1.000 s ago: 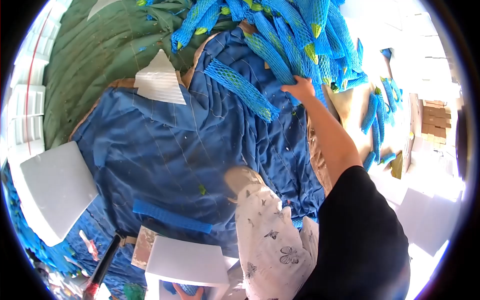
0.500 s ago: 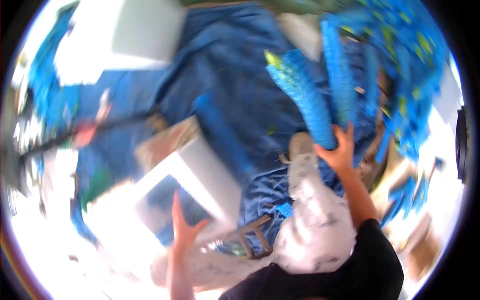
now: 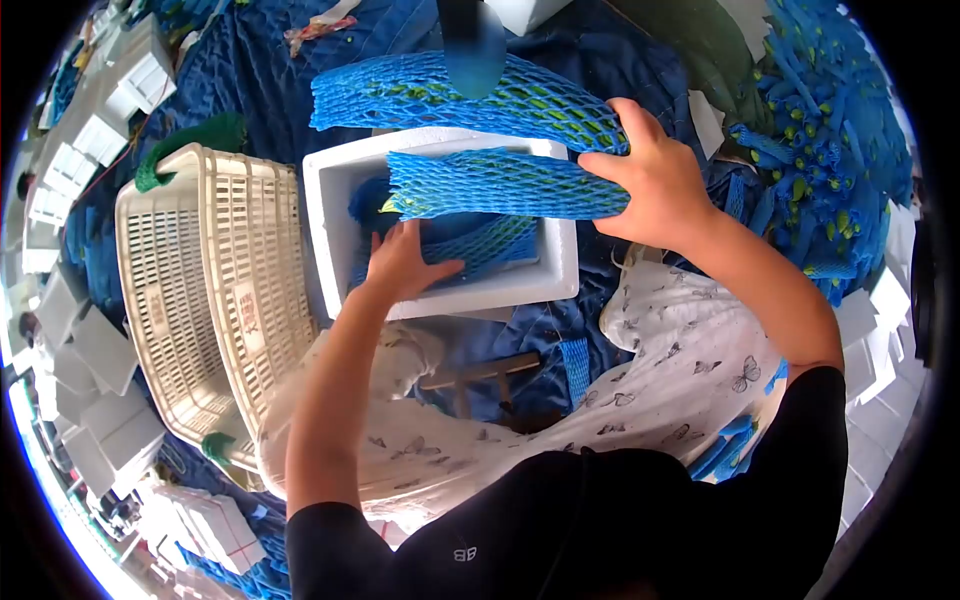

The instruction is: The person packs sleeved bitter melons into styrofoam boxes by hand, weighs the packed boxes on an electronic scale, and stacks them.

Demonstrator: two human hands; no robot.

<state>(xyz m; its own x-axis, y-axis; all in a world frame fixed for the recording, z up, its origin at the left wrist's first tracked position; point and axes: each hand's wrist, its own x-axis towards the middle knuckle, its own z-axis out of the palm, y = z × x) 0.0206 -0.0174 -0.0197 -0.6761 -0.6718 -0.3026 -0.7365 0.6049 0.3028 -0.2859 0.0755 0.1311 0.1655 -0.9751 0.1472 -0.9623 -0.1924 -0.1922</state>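
Observation:
My right hand (image 3: 660, 180) grips the right-hand ends of two long blue foam-net sleeves, an upper one (image 3: 480, 95) and a lower one (image 3: 510, 184), with green showing through the mesh. They lie sideways above a white foam box (image 3: 440, 305). My left hand (image 3: 402, 262) reaches over the box's near left side, thumb spread from the fingers. Its fingertips are close to the left end of the lower sleeve; whether they touch is unclear. Inside the box is another blue net sleeve (image 3: 485, 248), partly hidden.
Left of the box stands a cream plastic basket (image 3: 255, 270). A large pile of blue net sleeves with green in them (image 3: 825, 140) lies at right. White foam boxes (image 3: 75, 175) are stacked at far left. Blue sheeting (image 3: 250, 60) covers the ground. A dark blurred object (image 3: 474, 45) hangs at top.
My right hand has swung the two sleeves from the right to a level position over the foam box. The view has turned, and the basket has come into sight.

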